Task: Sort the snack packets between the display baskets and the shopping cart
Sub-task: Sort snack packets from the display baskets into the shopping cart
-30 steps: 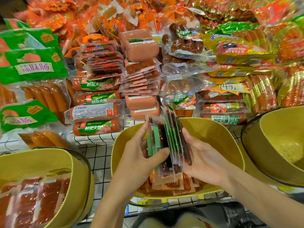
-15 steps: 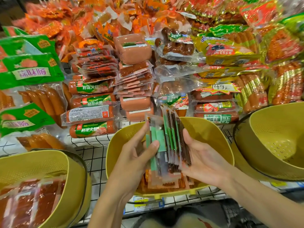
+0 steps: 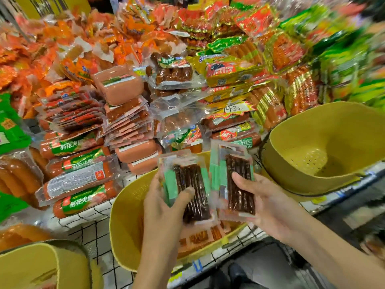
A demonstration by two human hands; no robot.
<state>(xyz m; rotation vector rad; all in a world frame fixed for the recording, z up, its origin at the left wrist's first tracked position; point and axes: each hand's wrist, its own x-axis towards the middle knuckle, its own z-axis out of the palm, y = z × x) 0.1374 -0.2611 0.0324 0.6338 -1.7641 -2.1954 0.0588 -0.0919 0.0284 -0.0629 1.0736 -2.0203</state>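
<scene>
From the head camera there are two hands, two bundles of packets and three yellow baskets.

The left hand (image 3: 164, 209) grips one bundle of snack packets (image 3: 187, 176), thumb across the front and fingers behind. The packets are clear with green labels and dark sticks inside. The right hand (image 3: 270, 205) grasps a second bundle (image 3: 239, 197) of the same kind, thumb pressed on its face. The bundles sit side by side, just apart, above the middle basket (image 3: 123, 215). Each has several packets layered, but the number cannot be told.

The middle basket holds orange packets (image 3: 200, 236) lying flat at its bottom. The right basket (image 3: 291, 147) shows a perforated floor. The lower-left basket (image 3: 41, 265) is blurred, so its contents are unclear.

Behind the baskets, sausage packs (image 3: 77, 180) are piled on a white grid-patterned cloth (image 3: 93, 226).
</scene>
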